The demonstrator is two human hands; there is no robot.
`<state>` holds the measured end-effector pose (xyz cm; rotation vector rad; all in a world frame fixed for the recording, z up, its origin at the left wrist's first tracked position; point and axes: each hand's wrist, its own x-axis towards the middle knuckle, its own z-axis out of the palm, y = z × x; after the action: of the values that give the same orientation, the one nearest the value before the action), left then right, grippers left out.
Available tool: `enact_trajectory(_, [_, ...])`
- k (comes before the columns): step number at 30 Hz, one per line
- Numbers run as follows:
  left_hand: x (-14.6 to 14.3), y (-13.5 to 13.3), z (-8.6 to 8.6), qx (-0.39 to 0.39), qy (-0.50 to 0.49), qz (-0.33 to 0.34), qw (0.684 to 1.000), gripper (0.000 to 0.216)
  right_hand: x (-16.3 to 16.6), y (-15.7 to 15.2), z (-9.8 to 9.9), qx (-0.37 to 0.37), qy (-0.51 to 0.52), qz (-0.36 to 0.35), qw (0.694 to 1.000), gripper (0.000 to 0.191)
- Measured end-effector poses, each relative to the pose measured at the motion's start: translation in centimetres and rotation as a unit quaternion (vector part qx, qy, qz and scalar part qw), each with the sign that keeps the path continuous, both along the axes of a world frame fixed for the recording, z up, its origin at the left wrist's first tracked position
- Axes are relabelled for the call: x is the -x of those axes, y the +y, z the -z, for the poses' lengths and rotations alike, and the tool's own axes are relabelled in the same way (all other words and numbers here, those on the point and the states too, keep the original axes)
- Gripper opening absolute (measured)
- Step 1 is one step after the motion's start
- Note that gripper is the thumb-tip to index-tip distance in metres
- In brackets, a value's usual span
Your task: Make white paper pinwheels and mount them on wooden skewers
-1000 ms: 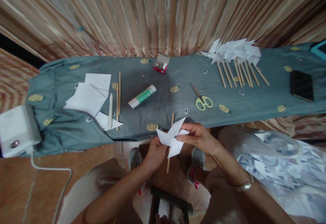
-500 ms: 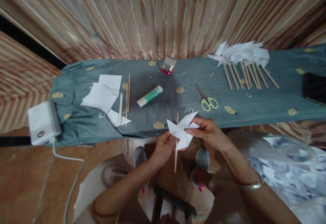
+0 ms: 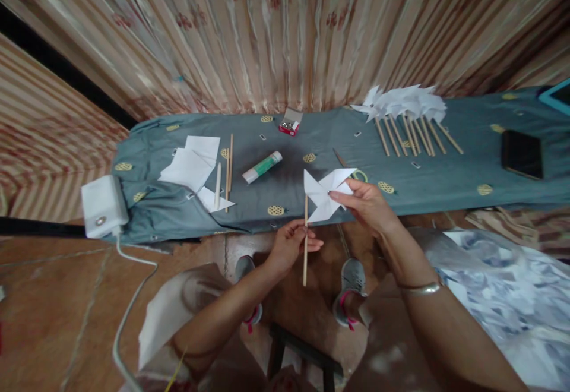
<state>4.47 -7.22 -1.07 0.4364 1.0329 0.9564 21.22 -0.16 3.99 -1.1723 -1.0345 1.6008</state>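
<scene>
My left hand [image 3: 290,243] pinches a thin wooden stick [image 3: 305,255] held upright in front of the table edge. My right hand [image 3: 367,202] grips the white paper pinwheel [image 3: 326,191] at the stick's top, fingers closed on one blade. Both hands hover just off the near edge of the grey-blue cloth-covered table [image 3: 445,184]. Yellow-handled scissors [image 3: 360,174] lie partly hidden behind the pinwheel.
A row of several finished pinwheels on sticks [image 3: 407,113] lies at the back right. A glue stick [image 3: 262,166], a red box of staples [image 3: 288,123], white paper squares [image 3: 191,163], spare sticks [image 3: 228,169], a dark phone [image 3: 522,153] and a white device [image 3: 103,205] with a cable are on the table.
My right hand has lifted the pinwheel up and to the right, over the table edge. My left hand slid lower on the stick, away from the paper. The camera view shifted.
</scene>
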Motion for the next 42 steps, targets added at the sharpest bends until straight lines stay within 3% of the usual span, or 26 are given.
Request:
enact_trajectory(14, [-2.1, -3.1, -3.6, -0.029, 0.002, -0.027, 0.999, 0.031, -1.5, -2.0, -2.5, -0.066, 0.021, 0.034, 0.997, 0.033])
enact_trajectory(22, [-3.9, -2.2, -5.9, -0.082, 0.02, -0.037, 0.996, 0.012, -3.0, -2.6, -3.8, -0.103, 0.023, 0.061, 0.993, 0.035])
enact_trajectory(27, [-3.6, 0.2, -5.6, -0.097, 0.012, -0.037, 0.994, 0.004, -2.9, -2.3, -4.3, -0.092, 0.011, 0.054, 0.994, 0.031])
enact_trajectory(34, [-1.5, 2.5, -4.4, -0.081, 0.006, -0.012, 0.997, 0.013, -1.8, -0.1, -4.6, -0.097, -0.021, 0.05, 0.994, 0.032])
enact_trajectory(42, [1.4, 2.7, -2.6, -0.051, -0.014, -0.02, 0.998, 0.021, 0.8, 0.4, -1.9, -0.04, -0.027, 0.046, 0.998, 0.031])
